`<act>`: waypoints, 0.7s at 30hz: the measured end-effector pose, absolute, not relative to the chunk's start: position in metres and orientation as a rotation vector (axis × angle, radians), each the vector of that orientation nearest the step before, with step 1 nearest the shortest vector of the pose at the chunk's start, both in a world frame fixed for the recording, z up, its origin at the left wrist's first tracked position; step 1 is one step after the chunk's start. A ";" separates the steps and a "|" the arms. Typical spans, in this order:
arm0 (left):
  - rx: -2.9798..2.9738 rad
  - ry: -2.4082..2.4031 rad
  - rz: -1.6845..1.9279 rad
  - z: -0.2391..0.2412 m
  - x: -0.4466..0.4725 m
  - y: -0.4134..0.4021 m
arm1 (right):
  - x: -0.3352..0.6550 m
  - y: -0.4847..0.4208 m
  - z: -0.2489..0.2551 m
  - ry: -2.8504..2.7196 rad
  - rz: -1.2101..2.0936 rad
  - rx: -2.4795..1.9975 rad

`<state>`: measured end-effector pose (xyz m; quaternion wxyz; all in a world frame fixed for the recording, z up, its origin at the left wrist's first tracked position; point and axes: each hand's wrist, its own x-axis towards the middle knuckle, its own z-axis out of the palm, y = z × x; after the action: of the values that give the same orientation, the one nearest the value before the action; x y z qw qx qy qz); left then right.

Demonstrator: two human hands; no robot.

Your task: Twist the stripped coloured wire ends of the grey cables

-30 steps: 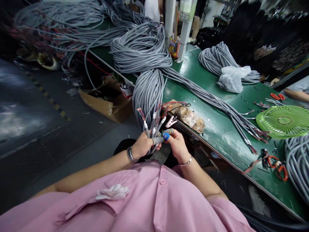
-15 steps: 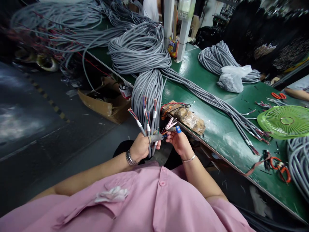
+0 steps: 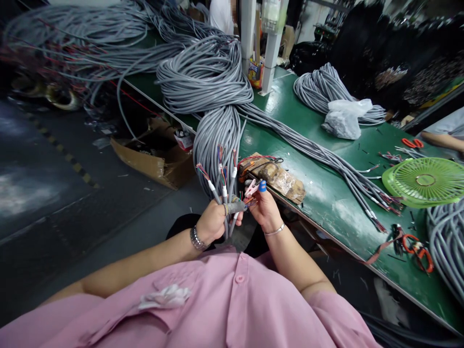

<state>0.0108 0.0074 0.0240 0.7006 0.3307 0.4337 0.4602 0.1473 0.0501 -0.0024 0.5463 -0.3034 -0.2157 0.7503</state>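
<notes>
My left hand [image 3: 213,221] is closed around several grey cables [image 3: 224,193] whose ends point up. White bands sit below their bared, coloured wires. A grey, knitted-looking cover [image 3: 235,208] lies over what seems to be the left thumb. My right hand [image 3: 266,209], with blue wrapping on its thumb tip, is bent in a pinch right beside the left thumb. It holds a small pink clip-like tool [image 3: 251,188], close to loose coloured wires [image 3: 250,202] that stick out toward it. Its inner fingers are partly hidden.
Large coils of grey cable [image 3: 205,72] lie on the green table [image 3: 326,193]. At its edge sits a taped brown block [image 3: 281,176]. Farther right are a green fan [image 3: 424,180] and orange-handled scissors [image 3: 418,251]. A cardboard box [image 3: 145,159] stands below; another person's arm [image 3: 442,139] shows at right.
My right hand has moved left and closer to the left hand, bringing the pink clip-like tool to the coloured wires. My left hand keeps its hold on the cables. The whole view has shifted slightly.
</notes>
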 end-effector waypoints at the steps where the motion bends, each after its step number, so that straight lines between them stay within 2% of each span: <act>1: 0.729 0.972 1.027 0.023 0.011 0.008 | 0.146 0.051 -0.004 -0.483 1.771 -0.697; 7: 0.716 1.004 1.036 0.024 0.012 0.008 | 0.142 0.052 -0.006 -0.433 1.741 -0.661; 16: 0.755 0.955 1.064 0.024 0.006 0.001 | 0.148 0.046 -0.001 -0.414 1.882 -0.657; 21: 0.771 0.963 1.088 0.029 0.006 -0.002 | 0.147 0.043 -0.002 -0.509 1.777 -0.720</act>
<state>0.0060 -0.0018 0.0292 0.6805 0.3434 0.4292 0.4846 0.1472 0.0429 -0.0023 0.5474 -0.3037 -0.2147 0.7497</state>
